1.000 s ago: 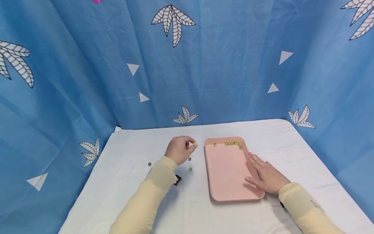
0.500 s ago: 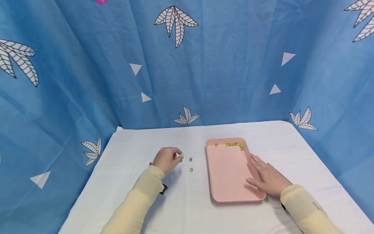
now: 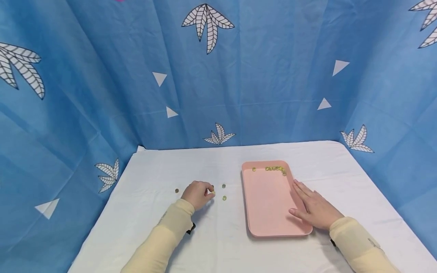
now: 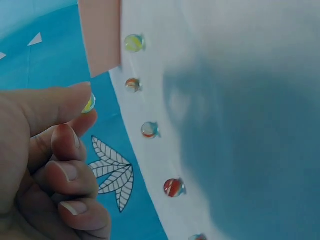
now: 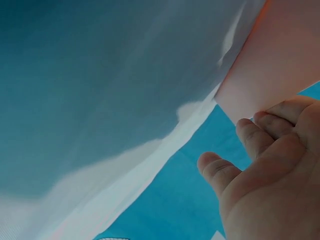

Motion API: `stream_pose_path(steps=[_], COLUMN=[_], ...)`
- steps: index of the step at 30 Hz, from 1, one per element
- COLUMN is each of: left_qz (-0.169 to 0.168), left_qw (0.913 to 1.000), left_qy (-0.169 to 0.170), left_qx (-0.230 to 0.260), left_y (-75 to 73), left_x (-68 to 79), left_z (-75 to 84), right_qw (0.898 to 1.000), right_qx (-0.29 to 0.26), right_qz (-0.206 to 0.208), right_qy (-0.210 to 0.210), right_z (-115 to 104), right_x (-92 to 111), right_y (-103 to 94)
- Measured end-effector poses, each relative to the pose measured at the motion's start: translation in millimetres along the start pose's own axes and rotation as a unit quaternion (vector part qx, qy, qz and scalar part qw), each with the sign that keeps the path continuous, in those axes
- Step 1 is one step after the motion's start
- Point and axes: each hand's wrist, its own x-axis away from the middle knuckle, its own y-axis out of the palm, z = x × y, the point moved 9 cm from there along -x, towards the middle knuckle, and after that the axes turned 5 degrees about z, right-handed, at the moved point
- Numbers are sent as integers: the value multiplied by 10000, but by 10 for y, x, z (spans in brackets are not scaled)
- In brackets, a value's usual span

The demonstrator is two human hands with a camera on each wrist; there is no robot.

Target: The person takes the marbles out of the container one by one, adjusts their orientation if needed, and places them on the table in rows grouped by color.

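While right grip [image 3: 315,207] touches tray [image 3: 269,204], left grip [image 3: 197,194] pinches marble [image 4: 90,104].

a blue curtain [image 3: 273,76] with white leaves [image 3: 211,34] and triangles [image 3: 159,78] hangs behind a white cloth [image 3: 225,235].

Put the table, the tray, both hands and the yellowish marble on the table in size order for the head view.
1. Table
2. Tray
3. Right hand, fingers extended
4. Left hand, curled, so it looks smaller
5. Yellowish marble
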Motion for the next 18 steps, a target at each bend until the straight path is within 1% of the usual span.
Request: stream_pose_path(steps=[5, 8, 12, 18], left_qz=[-106, -164, -148, -219], left_qw=[9999, 9998, 9997, 9996], left_qy=[31, -35, -44, 105], left_qx=[-75, -128, -197, -151], left_y=[91, 143, 199, 274], left_x=[1, 6, -4, -18], left_z=[-3, -36, -67, -44], right_qw=[10000, 10000, 10000, 10000], right_qx=[-31, -33, -18, -32], right_qz=[-20, -63, -57, 60], right_qy=[45, 41, 24, -72], right_z=[4, 4, 11, -4], right_x=[7, 5, -1, -8], right_y=[-3, 4, 5, -5])
